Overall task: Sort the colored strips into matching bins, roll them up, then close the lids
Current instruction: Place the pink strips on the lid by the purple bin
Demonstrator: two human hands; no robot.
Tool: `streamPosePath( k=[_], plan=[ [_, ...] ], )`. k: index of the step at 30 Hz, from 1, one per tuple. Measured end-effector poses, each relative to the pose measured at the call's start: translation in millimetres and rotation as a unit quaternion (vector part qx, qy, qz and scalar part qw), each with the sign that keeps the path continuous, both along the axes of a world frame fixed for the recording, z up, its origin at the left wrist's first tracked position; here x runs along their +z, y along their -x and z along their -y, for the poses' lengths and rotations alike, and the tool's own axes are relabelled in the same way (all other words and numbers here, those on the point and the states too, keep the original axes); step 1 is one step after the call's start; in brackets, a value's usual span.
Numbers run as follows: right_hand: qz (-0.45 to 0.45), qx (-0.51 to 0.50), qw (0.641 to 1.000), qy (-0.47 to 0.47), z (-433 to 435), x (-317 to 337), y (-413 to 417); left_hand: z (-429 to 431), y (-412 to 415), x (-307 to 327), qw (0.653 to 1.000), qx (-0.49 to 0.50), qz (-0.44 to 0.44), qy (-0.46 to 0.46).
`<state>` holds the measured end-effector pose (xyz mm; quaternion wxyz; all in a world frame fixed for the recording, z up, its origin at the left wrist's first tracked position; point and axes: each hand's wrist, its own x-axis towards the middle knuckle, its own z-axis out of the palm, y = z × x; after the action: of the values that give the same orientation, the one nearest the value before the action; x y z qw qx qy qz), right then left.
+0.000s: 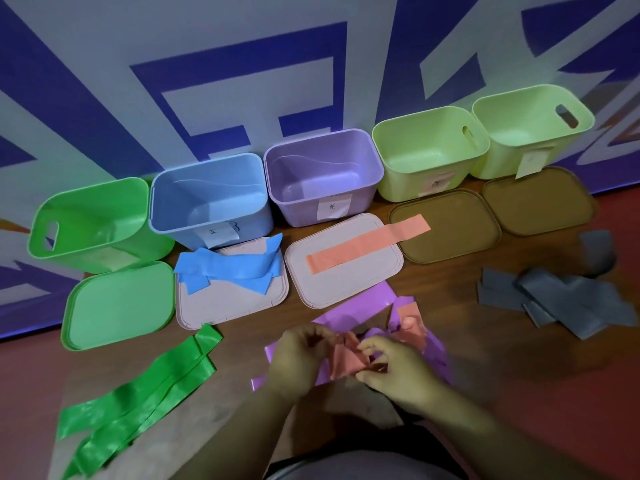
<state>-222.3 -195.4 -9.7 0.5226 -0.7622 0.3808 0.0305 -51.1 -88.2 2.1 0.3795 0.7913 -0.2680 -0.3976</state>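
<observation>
Five open bins stand in a row against the patterned wall: a green bin (104,209), a blue bin (207,164), a purple bin (322,161), a pale green bin (426,147) and a second pale green bin (530,119). Paper labels hang on their fronts, the writing too small to read. The lids lie flat on the floor before them. Blue strips (228,268) are heaped on the pale lid (225,306) before the blue bin, and a flat orange strip (367,244) spans the next pale lid (346,285), its far end reaching a brown lid (450,230). Low in the middle, the left hand (298,355) and right hand (398,368) are close together, both pinching a crumpled orange strip (346,362) above the purple strips (360,306). The hands are blurred and the strip's ends vanish among the fingers. Whether the orange piece just beyond belongs to it I cannot tell. Green strips (138,393) on the left run off the bottom edge. Grey strips (561,299) lie on the right, the farthest smeared.
</observation>
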Motion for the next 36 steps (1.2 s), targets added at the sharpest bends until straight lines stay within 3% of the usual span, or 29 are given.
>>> streamPosePath(
  k=[6, 10, 18, 22, 30, 36],
  plan=[
    [0.030, -0.076, 0.997, -0.015, -6, 10, -16, 0, -12, 37, 0.993, 0.049, -0.078, 0.070],
    [0.073, -0.131, 0.988, -0.019, 2, 26, -28, 3, -23, 56, 0.996, 0.019, -0.037, 0.082],
    [0.111, -0.056, 0.988, -0.093, 16, 42, -43, 22, -34, 83, 0.989, 0.020, -0.061, 0.132],
    [0.122, -0.075, 0.987, -0.077, 25, 46, -44, 39, -29, 98, 0.983, 0.062, -0.079, 0.151],
    [0.132, -0.132, 0.982, -0.042, 69, 50, -36, 66, -36, 88, 0.992, 0.052, 0.050, 0.107],
    [0.102, -0.105, 0.988, 0.055, 122, 52, -50, 100, -46, 69, 0.991, 0.086, 0.071, 0.070]
  ],
)
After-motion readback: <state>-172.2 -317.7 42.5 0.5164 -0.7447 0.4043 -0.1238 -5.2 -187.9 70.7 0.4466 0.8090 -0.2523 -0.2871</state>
